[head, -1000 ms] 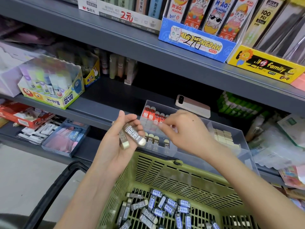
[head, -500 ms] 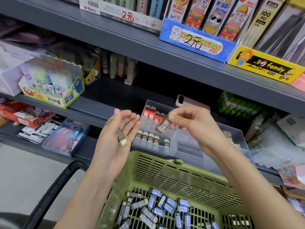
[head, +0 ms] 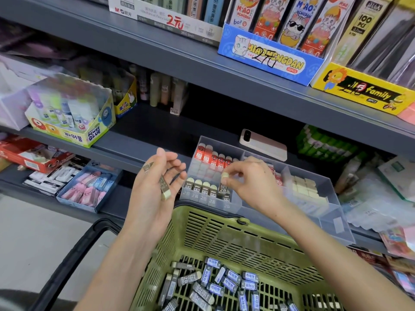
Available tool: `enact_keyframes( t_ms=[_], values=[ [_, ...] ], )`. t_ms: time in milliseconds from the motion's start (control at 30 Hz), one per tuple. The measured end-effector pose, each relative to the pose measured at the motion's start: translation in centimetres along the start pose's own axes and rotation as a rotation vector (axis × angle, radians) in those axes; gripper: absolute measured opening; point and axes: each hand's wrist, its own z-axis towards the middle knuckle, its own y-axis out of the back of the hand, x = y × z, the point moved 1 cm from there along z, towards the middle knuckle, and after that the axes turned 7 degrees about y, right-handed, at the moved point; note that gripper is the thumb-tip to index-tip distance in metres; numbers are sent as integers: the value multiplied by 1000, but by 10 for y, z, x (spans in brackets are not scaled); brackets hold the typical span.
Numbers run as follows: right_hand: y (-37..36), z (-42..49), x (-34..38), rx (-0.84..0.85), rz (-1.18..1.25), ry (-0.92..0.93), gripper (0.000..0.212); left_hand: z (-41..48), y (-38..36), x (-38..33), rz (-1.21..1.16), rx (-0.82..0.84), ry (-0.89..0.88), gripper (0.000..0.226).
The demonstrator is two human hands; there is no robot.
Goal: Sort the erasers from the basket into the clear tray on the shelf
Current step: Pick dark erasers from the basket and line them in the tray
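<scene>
Pinches an eraser (head: 223, 187) with the right hand (head: 253, 185), now down in the clear tray's (head: 341, 221) front row, not up high. Holds two spares (head: 164, 189) in the left hand (head: 155, 198). Nearly one more sorted, plenty left in the basket (head: 224, 223).

A stationery shop; price-marked display boxes (head: 270, 57) line grey shelves (head: 202, 70).

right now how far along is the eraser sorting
Done: a row of erasers stands in the tray's front left compartment. In hand: the right hand pinches one eraser at that row; the left hand holds two spares. Left: many loose erasers lie in the basket.
</scene>
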Motion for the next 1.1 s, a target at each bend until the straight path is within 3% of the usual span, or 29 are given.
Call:
enact_keyframes(
  t_ms=[433,700,933,1100],
  values=[
    [-1,-6,-3,24,26,80,6,-1,-1,0,9,10,-4,26],
    [4,3,-7,20,-166,21,15,-1,-1,-1,8,-3,-5,27],
    [0,3,-3,41,-40,-24,8,0,-1,-1,-5,-10,7,27],
    [-8,-1,-1,38,7,-65,20,1,0,-1,-9,-15,10,27]
  ],
)
